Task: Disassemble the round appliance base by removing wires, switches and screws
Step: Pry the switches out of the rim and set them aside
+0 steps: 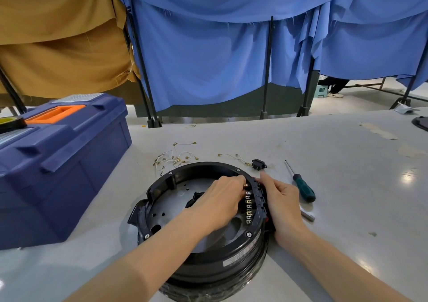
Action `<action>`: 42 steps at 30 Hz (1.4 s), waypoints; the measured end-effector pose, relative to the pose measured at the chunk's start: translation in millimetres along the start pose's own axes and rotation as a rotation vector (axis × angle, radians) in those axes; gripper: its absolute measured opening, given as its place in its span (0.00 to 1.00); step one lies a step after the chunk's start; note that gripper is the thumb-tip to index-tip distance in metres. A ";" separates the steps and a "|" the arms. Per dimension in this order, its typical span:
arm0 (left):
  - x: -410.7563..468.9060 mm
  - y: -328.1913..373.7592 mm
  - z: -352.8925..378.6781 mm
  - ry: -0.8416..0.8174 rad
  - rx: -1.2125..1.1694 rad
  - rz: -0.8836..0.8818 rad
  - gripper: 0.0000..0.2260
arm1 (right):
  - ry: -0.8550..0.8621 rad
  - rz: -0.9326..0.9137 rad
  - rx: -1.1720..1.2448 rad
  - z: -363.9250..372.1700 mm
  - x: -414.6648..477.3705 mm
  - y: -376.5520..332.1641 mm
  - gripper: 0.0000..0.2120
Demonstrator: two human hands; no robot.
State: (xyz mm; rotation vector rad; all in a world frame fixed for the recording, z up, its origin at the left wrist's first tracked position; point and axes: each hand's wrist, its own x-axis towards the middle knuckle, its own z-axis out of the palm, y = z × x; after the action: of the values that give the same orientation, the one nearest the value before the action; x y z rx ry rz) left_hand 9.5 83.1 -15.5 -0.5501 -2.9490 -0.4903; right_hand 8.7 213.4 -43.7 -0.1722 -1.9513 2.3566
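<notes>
We see the round appliance base (208, 262) standing open side up on the grey table (335, 162), close in front of us, with loose wires (176, 158) and a small black socket (259, 164) lying just beyond it, a green-handled screwdriver (303, 189) to its right and a blue toolbox (69, 162) to its left. Our left hand (217, 202) reaches inside the base, its fingers curled close together at the row of switch terminals (249, 206) on the right inner wall, though we cannot tell whether they pinch anything. Our right hand (282, 199) rests against the outside of that same rim, fingers laid together on it and thumb stretched along the top edge
</notes>
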 end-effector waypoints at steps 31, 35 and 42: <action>-1.0 -2.4 -1.7 0.072 -0.180 0.002 0.09 | -0.095 -0.251 -1.427 -51.6 28.4 -34.3 0.10; -0.5 -3.7 -0.3 0.077 -0.195 -0.019 0.06 | -0.151 -0.272 -1.603 -43.1 25.3 -27.7 0.15; 2.0 -7.1 -4.7 0.146 -0.356 -0.118 0.04 | -0.137 -0.297 -1.505 -44.4 29.0 -19.4 0.15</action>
State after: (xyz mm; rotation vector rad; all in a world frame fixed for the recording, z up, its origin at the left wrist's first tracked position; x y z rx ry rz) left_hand 5.2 75.9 -12.8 -0.3526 -2.7766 -1.0329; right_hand -14.3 264.0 -33.9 0.2023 -3.0075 0.3555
